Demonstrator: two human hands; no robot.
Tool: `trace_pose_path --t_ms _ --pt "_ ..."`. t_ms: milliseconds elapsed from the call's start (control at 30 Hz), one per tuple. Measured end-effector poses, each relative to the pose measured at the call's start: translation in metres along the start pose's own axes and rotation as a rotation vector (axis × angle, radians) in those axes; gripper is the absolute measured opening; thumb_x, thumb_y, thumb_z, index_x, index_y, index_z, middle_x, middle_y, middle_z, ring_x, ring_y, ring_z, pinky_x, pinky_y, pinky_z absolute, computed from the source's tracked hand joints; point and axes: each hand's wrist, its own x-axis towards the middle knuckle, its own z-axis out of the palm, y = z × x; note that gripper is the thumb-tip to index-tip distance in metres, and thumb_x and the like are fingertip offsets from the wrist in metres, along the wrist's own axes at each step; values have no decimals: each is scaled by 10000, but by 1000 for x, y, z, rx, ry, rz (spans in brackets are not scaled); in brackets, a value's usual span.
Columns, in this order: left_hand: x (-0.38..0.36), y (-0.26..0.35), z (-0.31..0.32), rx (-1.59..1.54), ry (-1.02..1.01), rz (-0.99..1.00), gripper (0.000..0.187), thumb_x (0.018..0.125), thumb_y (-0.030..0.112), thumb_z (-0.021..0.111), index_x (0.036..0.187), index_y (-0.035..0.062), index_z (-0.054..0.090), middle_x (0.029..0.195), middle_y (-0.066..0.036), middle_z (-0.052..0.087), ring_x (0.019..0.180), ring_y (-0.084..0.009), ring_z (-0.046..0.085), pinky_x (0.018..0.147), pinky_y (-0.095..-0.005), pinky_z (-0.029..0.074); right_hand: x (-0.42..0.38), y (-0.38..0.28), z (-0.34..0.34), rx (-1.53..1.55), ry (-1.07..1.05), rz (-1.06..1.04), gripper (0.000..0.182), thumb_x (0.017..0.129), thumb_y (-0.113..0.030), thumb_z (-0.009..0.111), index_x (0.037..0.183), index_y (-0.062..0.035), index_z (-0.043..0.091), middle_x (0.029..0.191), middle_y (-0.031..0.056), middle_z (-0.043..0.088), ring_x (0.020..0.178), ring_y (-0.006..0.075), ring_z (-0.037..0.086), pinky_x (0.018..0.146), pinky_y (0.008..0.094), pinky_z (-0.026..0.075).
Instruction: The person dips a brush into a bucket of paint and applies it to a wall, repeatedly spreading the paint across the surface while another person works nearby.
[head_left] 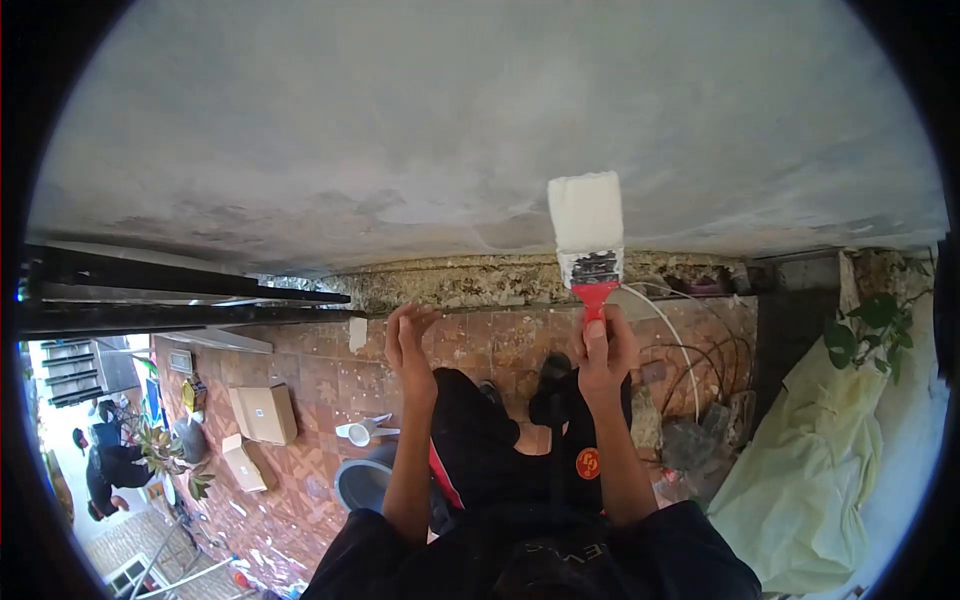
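Note:
A wide paintbrush with a red handle is held upright in my right hand, my thumb lying along the handle. Its bristles are coated in white paint and lie over the lower part of the grey, patchy wall; whether they touch it I cannot tell. My left hand is raised near the foot of the wall, holding nothing, with its fingers apart and slightly curled. Beside my left forearm stands a grey-blue bucket, partly hidden by the arm.
Dark metal bars jut in at left. Cardboard boxes and a white scoop-like item lie on the red tiles. A pale green sheet, a plant and hoses are at right. Another person is far left.

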Motion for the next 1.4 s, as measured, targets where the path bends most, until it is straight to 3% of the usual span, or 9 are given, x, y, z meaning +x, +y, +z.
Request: trace_pose_path --t_ms 33,167,467,767,867,967,1167,1233,1400 --pt "7 -17 -2 23 -9 18 315 998 242 415 1132 -17 533 1005 -127 610 935 -234 621 879 -377 473 -2 17 -1 -6 36 28 218 942 -205 544 957 10 578 679 -28 499 585 40 427 518 212 328" --pt "33 -71 -2 -4 -8 102 299 998 219 407 1114 -20 543 981 -123 616 919 -237 625 878 -381 470 2 76 -1 -113 24 -36 211 937 -195 548 959 13 581 679 -25 496 600 42 436 528 209 337" --pt "77 -183 -19 -203 -152 256 301 996 221 428 1096 -27 567 906 -98 620 846 -209 625 783 -364 503 10 135 6 199 78 -162 216 958 -195 524 976 14 577 647 -46 459 521 26 389 463 200 301" --pt "66 -149 -40 -168 -168 207 323 997 258 435 1101 -15 572 850 -81 622 803 -175 613 787 -343 491 31 69 72 226 87 -120 271 954 -257 550 906 8 578 576 -72 418 475 9 361 430 199 263" --pt "74 -158 -37 -149 -170 199 325 996 259 431 1112 -12 568 840 -81 623 798 -175 613 786 -343 489 25 92 84 220 105 -110 271 952 -254 550 878 5 586 581 -67 429 484 11 367 432 207 268" --pt "69 -159 -38 -153 -198 204 321 996 253 429 1121 -10 564 834 -85 624 794 -178 613 786 -344 489 32 107 90 222 106 -137 244 967 -241 529 869 -19 551 538 -83 324 424 7 257 394 222 191" --pt "60 -174 -51 -119 -137 177 305 997 239 430 1119 -6 563 831 -91 623 790 -183 617 777 -343 493 29 140 92 206 103 -29 252 966 -255 532 857 -27 541 537 -78 337 416 10 275 382 218 216" --pt "57 -182 -60 -112 -104 178 299 996 235 430 1121 -2 563 832 -90 624 788 -183 620 770 -339 494 24 153 91 211 122 10 284 956 -257 535 816 -11 558 583 -55 439 475 24 394 422 214 300" --pt "46 -199 -87 -98 -33 149 281 990 230 448 1139 19 560 846 -96 634 778 -195 631 768 -336 500 1 211 82 169 171 135 287 959 -276 533 845 -13 544 560 -55 404 427 31 362 382 221 287"
